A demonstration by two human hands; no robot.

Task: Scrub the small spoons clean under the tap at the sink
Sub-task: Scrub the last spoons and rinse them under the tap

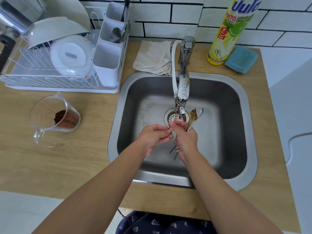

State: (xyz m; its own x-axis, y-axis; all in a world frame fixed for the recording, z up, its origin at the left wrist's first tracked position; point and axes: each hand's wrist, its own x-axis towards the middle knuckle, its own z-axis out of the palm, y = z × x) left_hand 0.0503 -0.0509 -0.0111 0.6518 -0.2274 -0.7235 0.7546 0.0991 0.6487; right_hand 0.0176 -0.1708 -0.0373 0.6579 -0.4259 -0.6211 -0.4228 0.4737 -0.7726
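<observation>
Midway, by my judgement, head view: right hand (185, 137) grips a bundle of small spoons (194, 116) over the sink (243, 105), bowls beside the tap (183, 78) spout and still brown. Left hand (156, 135) pinches something thin at the right fingertips; what, cannot tell. Scrubbing remains. Sponge (241, 59) and detergent bottle (231, 31) stand behind the sink, measuring jug (55, 119) left; nothing obstructs.

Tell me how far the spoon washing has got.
Done: nothing looks finished. In hand: the right hand grips a bunch of small spoons beside the tap, over the sink; the left hand pinches something thin at it. Left: brown residue shows on the spoon bowls, so scrubbing remains.
</observation>
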